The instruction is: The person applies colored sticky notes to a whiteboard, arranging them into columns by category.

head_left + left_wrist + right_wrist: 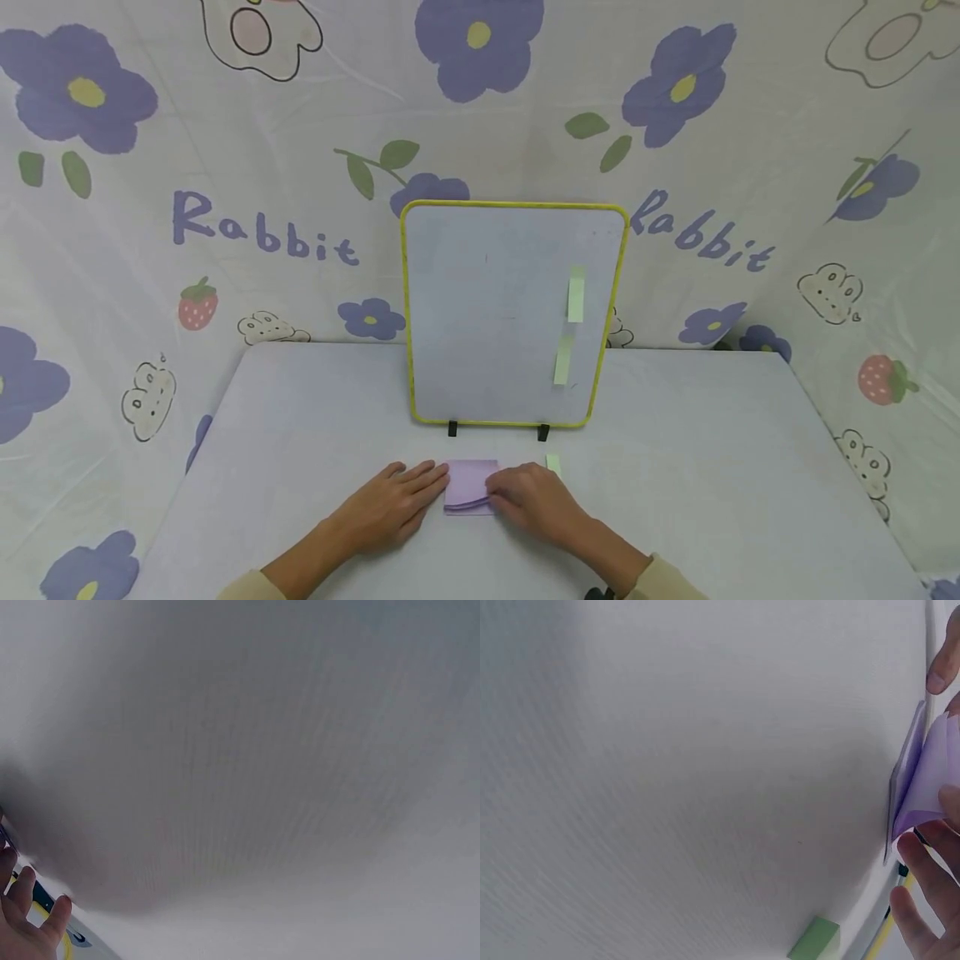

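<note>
A pad of purple sticky notes (470, 483) lies on the white table before the whiteboard. My right hand (534, 497) pinches the top sheets near the lower right corner, thumb beneath and fingers above. Those sheets curl up off the rest of the pad (909, 761) in the right wrist view, where the right fingers (930, 874) spread beside it. Flat on the table, my left hand (393, 504) has its fingers extended, with the fingertips at the pad's left edge. Only a few left fingers (56, 922) show in the left wrist view, at the lower left corner.
A whiteboard (495, 317) with a yellow frame stands upright on black feet (452, 428) behind the pad. Two pale green strips (575, 298) stick to its right side. A small green pad (553, 463) lies just behind my right hand. Printed cloth (300, 183) hangs behind the table.
</note>
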Demonstrator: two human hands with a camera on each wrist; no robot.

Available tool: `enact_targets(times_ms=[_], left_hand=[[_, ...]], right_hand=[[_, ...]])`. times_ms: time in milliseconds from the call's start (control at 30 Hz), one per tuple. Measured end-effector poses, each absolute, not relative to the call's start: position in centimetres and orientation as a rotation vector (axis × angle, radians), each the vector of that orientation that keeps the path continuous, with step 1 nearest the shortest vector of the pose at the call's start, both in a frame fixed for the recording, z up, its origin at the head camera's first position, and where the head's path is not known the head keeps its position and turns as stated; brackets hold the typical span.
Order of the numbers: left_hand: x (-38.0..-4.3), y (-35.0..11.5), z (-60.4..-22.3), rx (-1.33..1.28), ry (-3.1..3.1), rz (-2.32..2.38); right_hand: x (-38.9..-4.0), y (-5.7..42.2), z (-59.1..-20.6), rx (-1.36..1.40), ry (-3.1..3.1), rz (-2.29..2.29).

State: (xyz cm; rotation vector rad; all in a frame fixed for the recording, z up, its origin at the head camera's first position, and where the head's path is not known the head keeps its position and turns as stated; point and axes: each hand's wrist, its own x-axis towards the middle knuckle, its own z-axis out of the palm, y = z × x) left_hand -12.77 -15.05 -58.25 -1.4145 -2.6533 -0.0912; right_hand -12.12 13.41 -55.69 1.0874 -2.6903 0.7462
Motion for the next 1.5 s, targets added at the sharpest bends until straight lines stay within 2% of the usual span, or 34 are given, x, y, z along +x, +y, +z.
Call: enact_targets(times_ms=[400, 1133, 1500], left_hand=[[-12.6, -15.1, -58.1, -1.409, -2.684, -0.106], [-12.6, -15.4, -58.5, -1.442, -2.627, -0.140], [-12.6, -15.8, -58.3, -1.476, -2.522, -0.197]], right_hand=[[-12.2, 13.5, -55.1, 0.999, -2.723, 0.841], [-12.1, 13.6, -54.5, 0.788, -2.781, 1.393], [-12.1, 13.5, -54.4, 0.748, -2.775, 1.431]])
